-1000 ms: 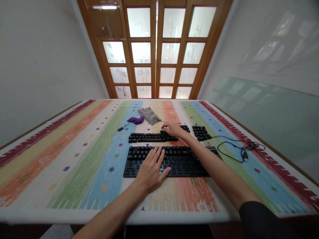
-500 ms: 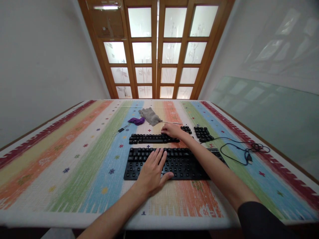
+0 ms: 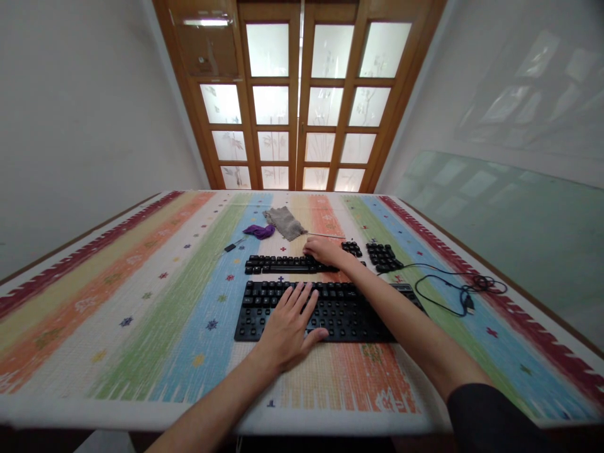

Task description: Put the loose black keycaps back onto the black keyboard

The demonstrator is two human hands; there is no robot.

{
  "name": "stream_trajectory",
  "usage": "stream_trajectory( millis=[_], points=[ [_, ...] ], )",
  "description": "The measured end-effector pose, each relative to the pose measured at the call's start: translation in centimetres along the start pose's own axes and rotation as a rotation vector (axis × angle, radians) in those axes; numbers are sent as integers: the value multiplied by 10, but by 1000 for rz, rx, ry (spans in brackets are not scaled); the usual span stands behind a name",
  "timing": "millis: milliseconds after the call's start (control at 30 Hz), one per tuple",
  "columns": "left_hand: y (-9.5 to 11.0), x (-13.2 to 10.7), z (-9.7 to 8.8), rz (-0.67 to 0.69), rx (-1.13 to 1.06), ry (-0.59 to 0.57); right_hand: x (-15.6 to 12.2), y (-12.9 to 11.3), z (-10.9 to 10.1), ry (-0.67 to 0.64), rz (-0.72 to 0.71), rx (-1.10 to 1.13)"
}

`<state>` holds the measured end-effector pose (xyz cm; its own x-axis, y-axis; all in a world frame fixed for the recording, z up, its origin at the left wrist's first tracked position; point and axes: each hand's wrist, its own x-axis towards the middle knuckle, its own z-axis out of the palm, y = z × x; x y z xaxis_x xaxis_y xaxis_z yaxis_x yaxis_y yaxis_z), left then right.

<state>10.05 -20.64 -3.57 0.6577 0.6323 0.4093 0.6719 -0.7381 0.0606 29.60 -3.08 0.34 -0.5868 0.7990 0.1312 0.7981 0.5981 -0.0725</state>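
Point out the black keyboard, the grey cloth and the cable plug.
Black keyboard [image 3: 337,311]: head view, on the middle of its top face.
Grey cloth [image 3: 285,224]: head view, on the middle of its upper surface.
Cable plug [image 3: 469,304]: head view, on its dark body.

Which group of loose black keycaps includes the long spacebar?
The leftmost group, its spacebar in the front row; the middle group and rightmost group show none.
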Motion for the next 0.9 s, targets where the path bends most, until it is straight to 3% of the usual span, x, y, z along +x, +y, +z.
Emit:
stream_trajectory(
  millis=[300, 500, 700, 900],
  points=[
    [-1, 0, -2, -9, -29, -41, 5, -6, -2, 67, -41, 5],
    [-1, 3, -4, -23, -49, -87, 0, -12, -20, 198, -36, 33],
    [-3, 1, -5, -20, -105, -93, -30, -18, -21, 359, -157, 152],
    [-4, 0, -5, 19, -79, -89, -67, -29, -10, 359, -163, 222]
  ],
)
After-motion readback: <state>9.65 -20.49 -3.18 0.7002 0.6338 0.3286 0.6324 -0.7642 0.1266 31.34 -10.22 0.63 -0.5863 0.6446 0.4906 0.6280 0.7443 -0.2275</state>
